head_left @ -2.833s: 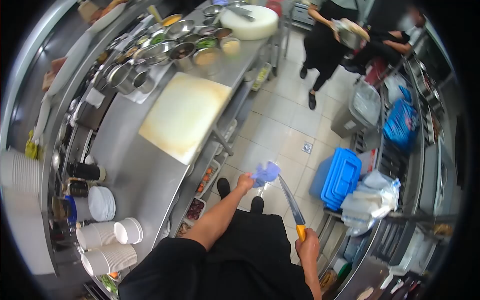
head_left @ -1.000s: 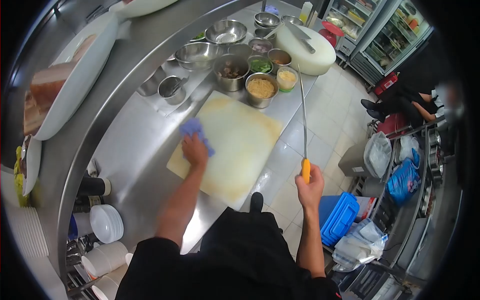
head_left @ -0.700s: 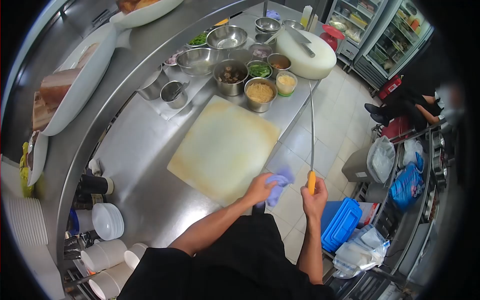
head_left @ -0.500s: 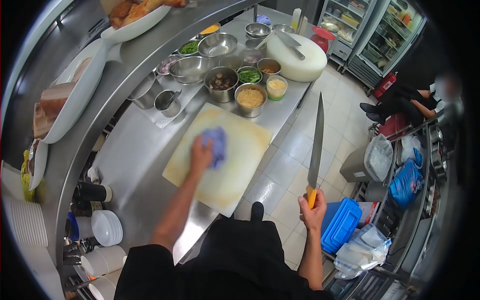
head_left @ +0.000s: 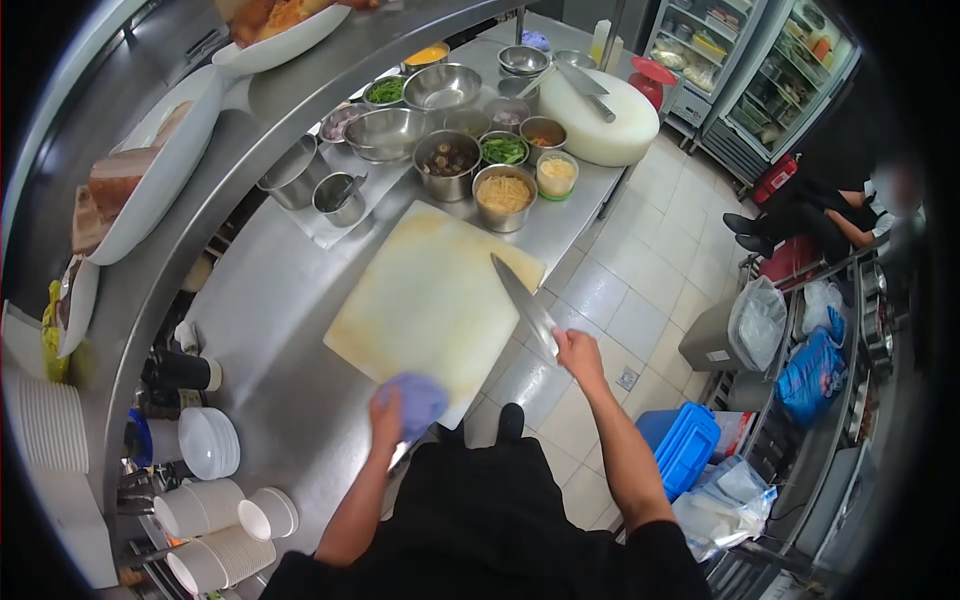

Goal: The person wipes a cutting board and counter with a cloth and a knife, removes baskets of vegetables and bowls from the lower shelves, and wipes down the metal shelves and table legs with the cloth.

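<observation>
From the head view, looking down over this person's working area, I'd judge the step in hand to be a wipe-down, with the cloth and the blade both out. The left hand (head_left: 386, 415) is closed on a bunched purple cloth (head_left: 415, 404), which is blurred at the near left edge of the white cutting board (head_left: 430, 300), close to its near corner; I can't tell whether it presses there or hangs just above. The right hand (head_left: 577, 352) is wrapped round the handle of a long knife (head_left: 524, 303), its blade slanting across the board's right edge with the tip over the board near the right corner. Whether the steel touches the board I cannot say.

The board lies askew along the front edge of the steel tabletop (head_left: 270, 300), its surface bare but for yellowish stains. Beyond its far corner stand the bowl of noodle-like strands (head_left: 504, 195) and other metal bowls, and the thick round white block (head_left: 600, 120) sits at the tabletop's front edge, farther off.

To my eye, the next move calls for a flat, firm stroke of the cloth, with the fingers well clear of the cutting edge.
</observation>
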The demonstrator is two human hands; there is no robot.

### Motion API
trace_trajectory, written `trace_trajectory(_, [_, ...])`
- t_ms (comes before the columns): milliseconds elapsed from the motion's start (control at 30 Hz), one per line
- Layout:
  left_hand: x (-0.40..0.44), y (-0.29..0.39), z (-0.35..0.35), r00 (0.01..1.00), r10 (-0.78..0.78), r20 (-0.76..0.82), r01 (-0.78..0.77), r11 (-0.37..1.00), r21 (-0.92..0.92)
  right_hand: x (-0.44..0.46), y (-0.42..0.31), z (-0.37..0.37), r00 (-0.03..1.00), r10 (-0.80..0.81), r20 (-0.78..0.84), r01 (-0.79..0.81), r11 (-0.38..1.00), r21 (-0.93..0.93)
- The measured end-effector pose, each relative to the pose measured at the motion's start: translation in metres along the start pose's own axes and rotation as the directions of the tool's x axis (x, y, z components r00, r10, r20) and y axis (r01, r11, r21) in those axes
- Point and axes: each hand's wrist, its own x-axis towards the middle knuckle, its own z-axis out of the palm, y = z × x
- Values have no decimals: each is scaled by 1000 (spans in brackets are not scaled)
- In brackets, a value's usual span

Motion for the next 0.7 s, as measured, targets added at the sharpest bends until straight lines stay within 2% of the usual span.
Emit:
trace_trajectory(33, [-12,-11,-31,985,-88,-148,91,996,12,11,1,5,988,-104,-112,77,971,-225])
trace_trajectory(100, [-27,-33,-87,943,-179,-281,112,965,-238,25,0,22,983,-158,-98,131,962,-238])
trace_trajectory(167, [-44,-40,-132,893,-221,-392,24,893,-450,12,-4,50,976,-211,51,217,936,-278])
trace_trajectory(200, [-52,-39,-141,891,-223,-395,22,891,-453,-5,-12,58,970,-215,117,241,924,-296])
trace_trajectory(267, [-66,-34,-154,811,-215,-544,-86,877,-473,-46,-42,55,931,-257,259,332,891,-309])
trace_trajectory(300, [-73,-26,-153,809,-227,-543,-88,865,-493,-57,-55,48,895,-293,336,399,865,-306])
trace_trajectory(333, [-76,-38,-153,802,-233,-550,-92,861,-499,-40,-48,51,909,-299,290,386,866,-318])
trace_trajectory(433, [-93,-68,-151,774,-263,-576,-19,900,-436,39,-36,40,979,-197,46,202,941,-270])
trace_trajectory(500, [-99,-68,-137,782,-244,-573,-36,901,-432,60,-39,37,980,-194,42,198,945,-261])
trace_trajectory(600, [-98,-63,-132,796,-214,-566,-73,894,-441,18,-45,47,946,-234,226,298,901,-314])
trace_trajectory(700, [-102,-63,-134,776,-221,-591,-102,881,-463,-33,-57,52,859,-296,419,450,826,-340])
